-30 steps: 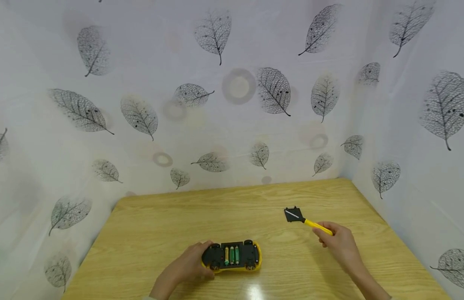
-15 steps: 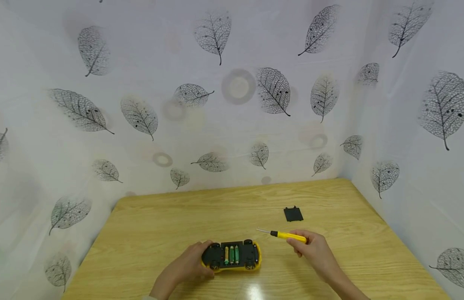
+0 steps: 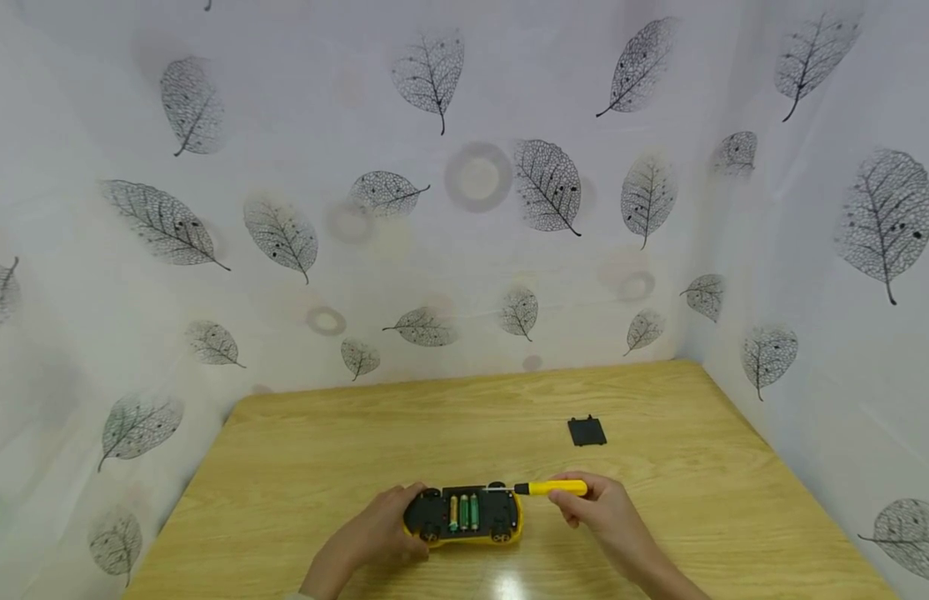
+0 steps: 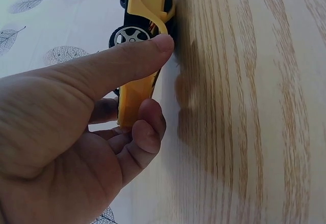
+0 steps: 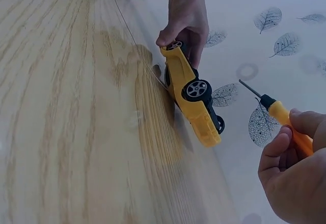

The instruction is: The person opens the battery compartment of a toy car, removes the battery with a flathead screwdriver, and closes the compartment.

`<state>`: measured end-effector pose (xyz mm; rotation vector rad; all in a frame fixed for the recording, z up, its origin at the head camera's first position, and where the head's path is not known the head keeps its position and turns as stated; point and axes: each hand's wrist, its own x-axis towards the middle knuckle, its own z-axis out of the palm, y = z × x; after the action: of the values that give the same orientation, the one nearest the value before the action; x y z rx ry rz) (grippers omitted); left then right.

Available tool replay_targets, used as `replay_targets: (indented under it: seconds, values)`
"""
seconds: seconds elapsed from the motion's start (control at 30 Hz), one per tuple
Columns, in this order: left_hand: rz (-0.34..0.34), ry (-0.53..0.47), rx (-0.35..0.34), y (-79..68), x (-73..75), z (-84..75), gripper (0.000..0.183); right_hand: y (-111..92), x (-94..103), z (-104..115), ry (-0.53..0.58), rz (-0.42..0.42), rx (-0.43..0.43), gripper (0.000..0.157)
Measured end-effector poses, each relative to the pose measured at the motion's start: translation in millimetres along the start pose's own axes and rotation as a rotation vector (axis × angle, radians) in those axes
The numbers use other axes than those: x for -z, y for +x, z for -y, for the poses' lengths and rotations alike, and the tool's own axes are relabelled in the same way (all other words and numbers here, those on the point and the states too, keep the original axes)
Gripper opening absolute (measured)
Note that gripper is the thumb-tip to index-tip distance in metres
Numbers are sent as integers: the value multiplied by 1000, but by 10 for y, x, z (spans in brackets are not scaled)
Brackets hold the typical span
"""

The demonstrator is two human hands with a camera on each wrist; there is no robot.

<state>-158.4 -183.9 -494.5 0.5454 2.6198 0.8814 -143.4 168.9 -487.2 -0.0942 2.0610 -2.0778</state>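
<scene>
A yellow toy car (image 3: 498, 507) lies upside down on the table, its black underside facing up. Three batteries (image 3: 465, 512) sit in its uncovered compartment. My left hand (image 3: 379, 525) grips one end of the car; the left wrist view has the thumb across the side by a wheel (image 4: 131, 35). In my right hand (image 3: 608, 518) is a screwdriver (image 3: 557, 487) with a yellow handle, pinched between thumb and fingers. From the head its shaft overlaps the car's underside, but the right wrist view shows the screwdriver tip (image 5: 241, 81) apart from the car.
A square black battery cover (image 3: 587, 431) lies on the wooden table (image 3: 344, 433), behind and to the right of the car. Pale sheeting (image 3: 464, 250) with a leaf print rises around the back and sides of the table.
My right hand has brought the screwdriver left and nearer to me, from over the black cover to above the car. The left hand and the car have stayed in place.
</scene>
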Motion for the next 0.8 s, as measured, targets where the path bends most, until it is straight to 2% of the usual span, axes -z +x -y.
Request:
replay_targets:
  seconds: [0.27, 0.4, 0.57, 0.8]
  values:
    - [2, -16, 0, -3, -7, -2, 76, 10, -33, -31, -18, -6, -3, 37]
    - [6, -16, 0, -4, -3, -4, 75, 11, -14, -64, -60, 59, 39, 36]
    - [8, -12, 7, -3, 5, -10, 77, -7, -30, -100, -42, 169, 119, 36]
    - [12, -24, 7, 3, 5, -15, 74, -8, -81, -128, -40, 189, 162, 38]
